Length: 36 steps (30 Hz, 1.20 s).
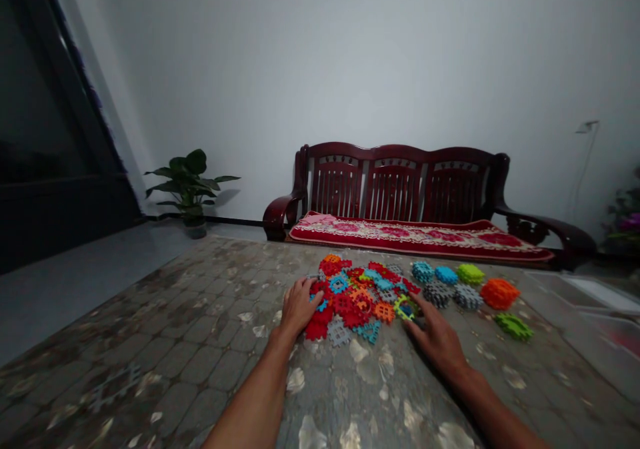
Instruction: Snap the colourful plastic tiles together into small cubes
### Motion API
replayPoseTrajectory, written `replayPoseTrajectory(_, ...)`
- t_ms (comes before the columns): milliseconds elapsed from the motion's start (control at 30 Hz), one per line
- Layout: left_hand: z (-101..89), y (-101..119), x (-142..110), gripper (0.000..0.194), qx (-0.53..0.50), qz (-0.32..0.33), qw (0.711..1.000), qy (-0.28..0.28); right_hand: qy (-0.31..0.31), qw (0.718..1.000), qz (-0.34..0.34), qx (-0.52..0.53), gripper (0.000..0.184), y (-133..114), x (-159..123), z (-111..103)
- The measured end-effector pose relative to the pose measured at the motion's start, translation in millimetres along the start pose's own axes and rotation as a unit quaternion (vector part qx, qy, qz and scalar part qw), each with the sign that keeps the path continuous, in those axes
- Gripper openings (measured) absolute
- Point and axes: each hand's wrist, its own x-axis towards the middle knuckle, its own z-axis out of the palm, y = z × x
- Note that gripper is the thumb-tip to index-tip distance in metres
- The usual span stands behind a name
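Observation:
A pile of toothed plastic building pieces [343, 302] in red, orange, blue and grey lies on the patterned tabletop between my hands. My left hand [300, 304] rests at the pile's left edge, thumb and fingers apart, beside a small blue piece [321, 302] and red ones. At the right edge, my right hand [436, 334] has its thumb and forefinger spread next to a yellow-green ring-shaped piece [406, 308], seemingly touching it. Farther right are sorted stacks: blue [423, 272], grey [437, 294], yellow-green [470, 274] and orange [500, 294]. A flat green piece [514, 326] lies nearer me.
Clear plastic containers [575, 306] stand at the table's right side. Beyond the table is a dark wooden bench [395, 182] with a red floral cover [425, 237]. A potted plant [193, 186] sits on the floor at the back left.

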Motion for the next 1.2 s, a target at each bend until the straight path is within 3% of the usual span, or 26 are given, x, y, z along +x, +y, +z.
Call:
replayPoseTrajectory(167,0.8,-3.2,3.6,0.044,-0.028,0.002,1.000,0.004,0.002,0.999,-0.031,0.018,0.054,-5.6,-0.6,-3.6)
replayPoseTrajectory(400,6.2,-12.2,8.3,0.042,-0.060,0.014,0.998,0.023,0.019,0.999,-0.025,0.042,0.053,-6.9,-2.0,-9.1)
replayPoseTrajectory(567,10.4,-16.8,13.2,0.042,-0.065,0.009,0.997,0.033,0.038,0.998,-0.042,0.038,0.051,-0.1,-8.4,-23.6)
replayPoseTrajectory(767,13.1,-20.2,16.8,0.039,-0.058,0.005,0.997,0.046,0.137,0.990,0.033,-0.006,0.055,22.7,-9.2,-44.6)
replayPoseTrajectory(933,17.3,-28.1,23.4,0.038,-0.082,0.002,0.994,0.066,0.181,0.977,0.060,-0.091,0.062,47.8,22.4,-74.7)
replayPoseTrajectory(1200,24.6,-40.6,30.8,0.047,-0.090,-0.014,0.994,0.065,0.110,0.930,0.212,-0.280,0.063,86.8,93.6,-131.6)
